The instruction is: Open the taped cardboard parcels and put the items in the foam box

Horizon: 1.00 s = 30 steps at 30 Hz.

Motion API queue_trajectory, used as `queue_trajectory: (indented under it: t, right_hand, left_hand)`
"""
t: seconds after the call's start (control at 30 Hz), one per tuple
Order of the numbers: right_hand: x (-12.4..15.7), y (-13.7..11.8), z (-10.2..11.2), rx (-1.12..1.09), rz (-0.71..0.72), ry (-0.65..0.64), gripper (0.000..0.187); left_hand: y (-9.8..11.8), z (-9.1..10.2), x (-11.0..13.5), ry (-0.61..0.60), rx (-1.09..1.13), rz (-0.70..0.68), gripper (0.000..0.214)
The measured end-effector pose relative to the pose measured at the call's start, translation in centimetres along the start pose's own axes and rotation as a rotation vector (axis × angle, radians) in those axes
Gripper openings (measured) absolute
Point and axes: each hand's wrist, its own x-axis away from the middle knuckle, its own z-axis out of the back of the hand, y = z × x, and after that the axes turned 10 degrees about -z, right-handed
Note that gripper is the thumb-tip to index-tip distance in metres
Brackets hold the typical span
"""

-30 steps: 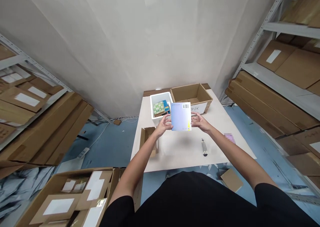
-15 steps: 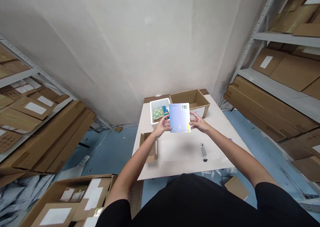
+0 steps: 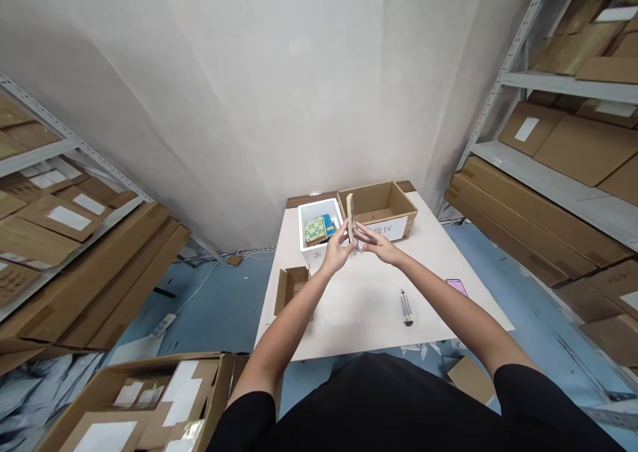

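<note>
Above the table, a thin book (image 3: 350, 211) is held upright and turned edge-on, so only a narrow cream edge shows and its covers are out of sight. My left hand (image 3: 339, 247) grips its left side near the bottom. From the right, my right hand (image 3: 376, 244) presses its fingers against the other side. Just behind my left hand stands a white box (image 3: 312, 254) with a green patterned item (image 3: 314, 229) and a blue item (image 3: 329, 225) inside. Behind my right hand is an open cardboard box (image 3: 409, 216) with a white label.
A small open cardboard box (image 3: 282, 291) stands at the table's left edge. A cutter-like tool (image 3: 406, 308) and a phone (image 3: 456, 286) lie on the white table (image 3: 359, 312). Shelves of cartons (image 3: 588, 133) flank both sides; a large carton (image 3: 149, 365) sits at lower left.
The book has turned from its bluish-violet barcode side facing me to edge-on. My hands have come closer together around it, and the phone is now more visible.
</note>
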Motion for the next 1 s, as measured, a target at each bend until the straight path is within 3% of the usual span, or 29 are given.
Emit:
queue_trajectory:
  t: [0.1,0.33,0.57,0.73,0.8,0.93,1.0]
  right_hand:
    - [-0.3,0.4,0.1,-0.039,-0.077,0.014,0.089]
    - [-0.7,3.0,-2.6,-0.158,-0.265,0.104,0.101]
    - [-0.6,3.8,-2.9,-0.066,-0.169,0.048,0.094]
    - [-0.4,3.1,-1.6,-0.005,-0.098,-0.007,0.088]
    - [-0.4,2.9,-0.5,0.004,-0.07,0.1,0.086]
    - [-0.3,2.7,2.8,0.022,-0.144,0.521,0.079]
    - [0.0,2.5,4.3,-0.036,-0.25,0.51,0.08]
  left_hand:
    - [-0.4,0.8,-0.2,0.002,0.028,0.065,0.08]
    - [-2.8,0.0,0.1,0.116,-0.148,0.223,0.091]
    - [-3.2,-0.4,0.7,0.208,-0.243,0.12,0.076]
    - [-2.9,0.0,0.5,0.274,-0.073,0.129,0.071]
    - [-2.8,0.7,0.6,0.302,0.045,0.191,0.07]
    - [-2.6,2.0,0.9,0.349,0.227,0.308,0.074]
    - [-2.5,2.3,0.9,0.357,0.273,0.314,0.077]
